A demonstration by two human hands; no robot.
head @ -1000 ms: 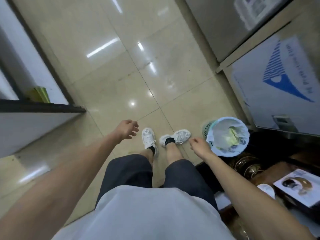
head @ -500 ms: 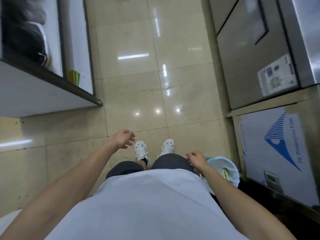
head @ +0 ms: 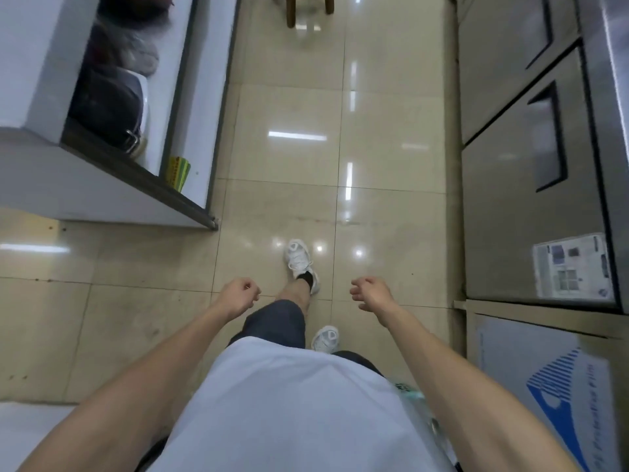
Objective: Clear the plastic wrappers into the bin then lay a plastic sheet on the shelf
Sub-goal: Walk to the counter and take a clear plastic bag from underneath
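Both my hands hang in front of me over the beige tiled floor, holding nothing. My left hand has its fingers loosely curled. My right hand is also loosely curled, fingers pointing left. The bin shows only as a sliver of pale plastic liner and green rim between my shirt and my right forearm. A white shelf with a dark front edge stands at the left. No plastic wrappers or plastic sheet are in view.
On the shelf sit a dark bag and a green-yellow packet. Steel fridge doors line the right, above a white panel with a blue logo. Wooden chair legs stand far ahead in the aisle.
I have turned away from the bin and stepped along the aisle; the bin slid down behind my right arm. The shelf and fridge doors have come into fuller view. Both hands stay empty.
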